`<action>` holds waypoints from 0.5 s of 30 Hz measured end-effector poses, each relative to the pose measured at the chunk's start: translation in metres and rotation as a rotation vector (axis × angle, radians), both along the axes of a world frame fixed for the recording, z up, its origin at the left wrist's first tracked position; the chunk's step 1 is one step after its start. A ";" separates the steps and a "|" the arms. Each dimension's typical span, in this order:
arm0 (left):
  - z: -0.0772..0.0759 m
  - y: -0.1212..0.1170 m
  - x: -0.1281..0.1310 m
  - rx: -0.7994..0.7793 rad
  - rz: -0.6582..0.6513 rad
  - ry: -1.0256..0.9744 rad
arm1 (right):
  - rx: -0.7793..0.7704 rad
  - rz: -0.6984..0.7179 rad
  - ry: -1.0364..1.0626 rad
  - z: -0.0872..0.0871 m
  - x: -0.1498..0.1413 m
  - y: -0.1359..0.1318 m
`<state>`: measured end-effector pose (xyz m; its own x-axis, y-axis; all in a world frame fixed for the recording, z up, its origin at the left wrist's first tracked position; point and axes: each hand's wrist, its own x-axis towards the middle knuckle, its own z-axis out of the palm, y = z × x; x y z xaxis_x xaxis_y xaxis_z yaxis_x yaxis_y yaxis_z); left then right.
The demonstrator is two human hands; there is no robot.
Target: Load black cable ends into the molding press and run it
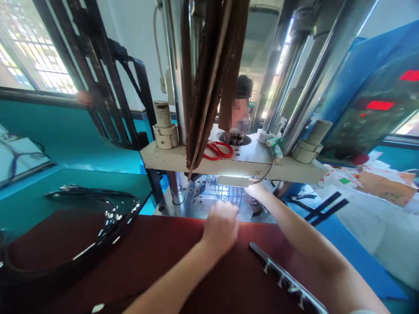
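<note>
My left hand (222, 222) is closed at the front edge of the press's lower metal plate (196, 208), slightly blurred. Several thin cables (228, 195) run from the lit mould area (209, 186) down to its curled fingers. What lies inside the fist is hidden. My right hand (257, 190) reaches in from the right under the upper plate (278, 170), beside the cables. Its fingers are mostly hidden behind the white lamp bar (235, 181), so their grip does not show. Red-handled scissors (219, 150) rest on the upper plate.
A coil of black cables (108, 218) with white ends lies on the left. On the dark red tabletop (170, 248), a bar with pale T-shaped pieces (288, 281) lies near my right forearm. Brown cardboard (212, 78) hangs in front of the press columns. Another person stands behind the machine.
</note>
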<state>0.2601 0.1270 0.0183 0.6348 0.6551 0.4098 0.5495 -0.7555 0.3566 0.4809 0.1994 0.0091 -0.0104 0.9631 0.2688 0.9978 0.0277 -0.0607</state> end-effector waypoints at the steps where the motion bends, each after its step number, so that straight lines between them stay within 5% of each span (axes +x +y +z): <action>1: 0.000 0.018 0.008 0.017 0.079 0.061 | -0.007 0.026 -0.007 -0.004 0.000 -0.004; 6: -0.017 0.072 0.054 0.020 0.235 0.201 | 0.005 0.102 -0.043 -0.017 -0.003 -0.020; 15: -0.016 0.069 0.076 0.165 0.202 0.280 | 0.003 0.102 -0.061 -0.015 -0.004 -0.019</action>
<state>0.3362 0.1964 0.0026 0.6014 0.7184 0.3495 0.7524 -0.6564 0.0546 0.4771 0.1802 -0.0062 -0.1246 0.9554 0.2677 0.9916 0.1291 0.0008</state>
